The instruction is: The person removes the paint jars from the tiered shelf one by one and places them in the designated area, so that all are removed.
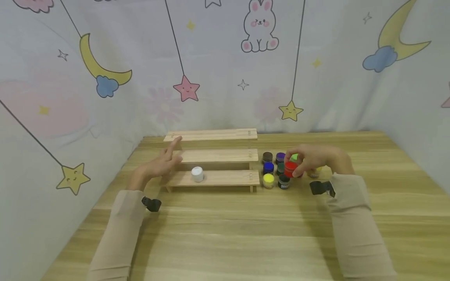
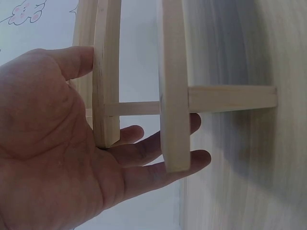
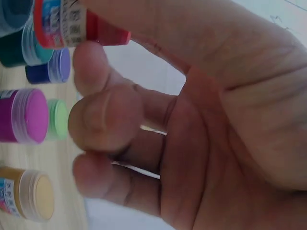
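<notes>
My right hand (image 1: 309, 158) pinches a red paint jar (image 1: 290, 169) between thumb and fingers, over a cluster of small paint jars. In the right wrist view, the labelled side of the red jar (image 3: 64, 24) shows near the top, with the other fingers curved below it. At the left end of a three-tier wooden shelf (image 1: 214, 156), my left hand (image 1: 159, 166) has its fingers extended. The left wrist view has the thumb touching one board (image 2: 106, 72) and the fingers reaching past the board ends. A white jar (image 1: 197, 174) stands on the lowest tier.
Right of the shelf stand several jars, among them yellow (image 1: 268, 181), black (image 1: 283, 182), blue (image 1: 268, 168), brown (image 1: 267, 157) and purple (image 1: 280, 157). A magenta jar (image 3: 24, 116) and an ochre jar (image 3: 29, 194) are below the right hand. Behind the table (image 1: 225, 234) hangs a patterned cloth (image 1: 225, 58).
</notes>
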Available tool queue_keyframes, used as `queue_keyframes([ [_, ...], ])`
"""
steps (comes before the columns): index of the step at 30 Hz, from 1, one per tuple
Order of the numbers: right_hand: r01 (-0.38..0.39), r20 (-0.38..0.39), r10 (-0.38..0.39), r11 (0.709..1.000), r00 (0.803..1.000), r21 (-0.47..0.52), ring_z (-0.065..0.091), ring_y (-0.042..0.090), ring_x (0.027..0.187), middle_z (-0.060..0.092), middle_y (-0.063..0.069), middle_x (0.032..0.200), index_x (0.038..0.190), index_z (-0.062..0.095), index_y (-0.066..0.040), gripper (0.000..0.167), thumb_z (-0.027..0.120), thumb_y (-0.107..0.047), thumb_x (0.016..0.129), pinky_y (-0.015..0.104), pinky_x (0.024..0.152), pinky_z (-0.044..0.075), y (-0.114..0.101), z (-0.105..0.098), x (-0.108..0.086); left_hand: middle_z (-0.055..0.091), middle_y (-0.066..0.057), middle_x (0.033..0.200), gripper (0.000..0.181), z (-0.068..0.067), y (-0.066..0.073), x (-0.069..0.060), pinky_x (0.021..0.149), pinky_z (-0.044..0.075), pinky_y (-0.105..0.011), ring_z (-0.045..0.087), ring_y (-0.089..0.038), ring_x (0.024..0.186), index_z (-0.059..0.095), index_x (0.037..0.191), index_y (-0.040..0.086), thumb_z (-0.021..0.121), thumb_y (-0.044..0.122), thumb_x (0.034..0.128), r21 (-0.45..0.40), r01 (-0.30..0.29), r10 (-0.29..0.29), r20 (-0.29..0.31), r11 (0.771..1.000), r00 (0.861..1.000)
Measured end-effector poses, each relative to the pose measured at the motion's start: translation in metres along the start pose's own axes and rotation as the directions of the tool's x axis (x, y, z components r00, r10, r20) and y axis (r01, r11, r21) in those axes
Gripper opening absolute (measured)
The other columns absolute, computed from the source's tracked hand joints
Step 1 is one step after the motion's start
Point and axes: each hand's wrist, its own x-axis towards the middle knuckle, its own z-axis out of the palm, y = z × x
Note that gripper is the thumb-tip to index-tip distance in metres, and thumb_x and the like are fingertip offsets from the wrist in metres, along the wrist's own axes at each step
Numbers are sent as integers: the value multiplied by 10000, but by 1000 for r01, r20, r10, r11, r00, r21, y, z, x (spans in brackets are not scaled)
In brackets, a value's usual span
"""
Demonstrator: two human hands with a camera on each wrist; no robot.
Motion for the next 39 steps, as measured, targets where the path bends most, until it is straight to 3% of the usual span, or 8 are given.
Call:
queue_keyframes([
  [7, -132, 73, 124, 984, 990, 116, 428, 153, 548, 561, 79, 756, 1292, 449, -110, 485, 664, 3, 872, 248, 510, 408, 13, 1, -3, -148, -298, 1610, 699, 2, -2, 1, 1058, 6, -794, -154, -515, 1456, -173, 1578, 344, 333, 350, 1095, -9, 7, -7, 1, 1000, 1000],
  [12, -204, 70, 196, 970, 978, 131, 439, 119, 539, 552, 62, 746, 1335, 434, -137, 567, 654, 23, 838, 223, 487, 403, 19, 1, -5, -168, -289, 1610, 703, 1, -2, 1, 1043, -2, -808, -175, -531, 1443, -177, 1581, 312, 331, 339, 1097, -1, -24, 24, 2, 1000, 1000],
  [15, -213, 62, 207, 970, 976, 120, 477, 116, 567, 578, 76, 814, 1326, 463, -139, 572, 666, 26, 817, 215, 496, 420, 21, 2, -5, -176, -304, 1601, 706, 1, 0, 1, 1029, -7, -818, -184, -544, 1434, -178, 1582, 298, 334, 323, 1097, -3, -39, 39, 3, 999, 999],
  [20, -231, 80, 224, 969, 971, 91, 510, 141, 655, 617, 78, 887, 1293, 511, -149, 557, 694, 7, 790, 224, 552, 427, 26, 5, -1, -163, -309, 1603, 713, 2, -1, 1, 1040, 13, -811, -159, -529, 1449, -179, 1577, 343, 343, 355, 1090, -9, -11, 11, -4, 1000, 1000],
  [30, -268, 75, 263, 961, 962, 65, 519, 186, 766, 652, 76, 966, 1298, 549, -162, 517, 707, -24, 825, 300, 671, 477, 29, 4, 3, -150, -316, 1601, 715, 0, -1, 0, 1042, 17, -809, -160, -524, 1450, -177, 1576, 352, 345, 367, 1088, -15, -8, 8, -6, 1000, 1000],
  [34, -267, 92, 261, 962, 961, 61, 584, 253, 890, 591, 126, 1114, 1280, 570, -172, 523, 719, -9, 806, 387, 762, 540, 31, 5, 2, -176, -323, 1594, 714, 1, 2, -1, 1033, -14, -813, -180, -543, 1438, -187, 1577, 334, 340, 344, 1094, -18, 13, -13, 7, 1000, 1000],
  [39, -274, 106, 266, 959, 958, 73, 610, 314, 981, 563, 149, 1178, 1271, 581, -175, 532, 728, 12, 796, 493, 857, 545, 34, 5, 3, -171, -313, 1600, 708, 0, 3, -2, 1038, -22, -808, -184, -535, 1440, -181, 1581, 306, 334, 323, 1095, -7, 0, 0, 2, 1000, 1000],
])
